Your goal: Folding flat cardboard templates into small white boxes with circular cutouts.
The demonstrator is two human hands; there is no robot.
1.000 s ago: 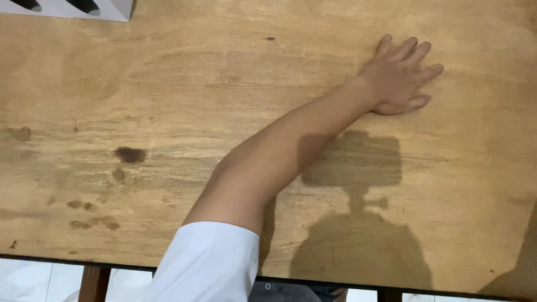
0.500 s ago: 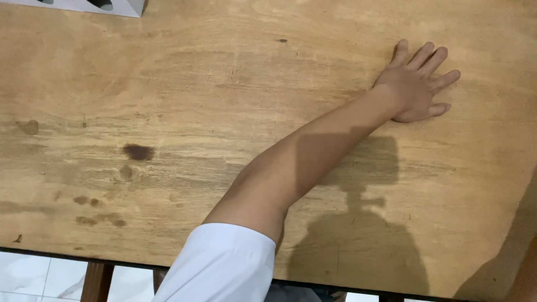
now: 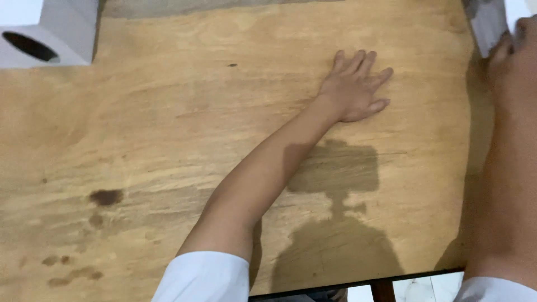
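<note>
The left hand (image 3: 353, 89) lies flat, fingers spread and holding nothing, palm down on the bare, stained light-brown wooden tabletop (image 3: 168, 140). It was alone half a second ago; now the right hand (image 3: 512, 61) has come in at the far right, reaching a grey-white box (image 3: 489, 19), its fingers too blurred to read. Well left of the flat palm stands a white box with an oval hole (image 3: 50, 33).

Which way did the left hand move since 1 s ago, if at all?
No. The left hand stays flat at about the same spacing from the small dark knot in the wooden table; only the camera view shifted.
</note>
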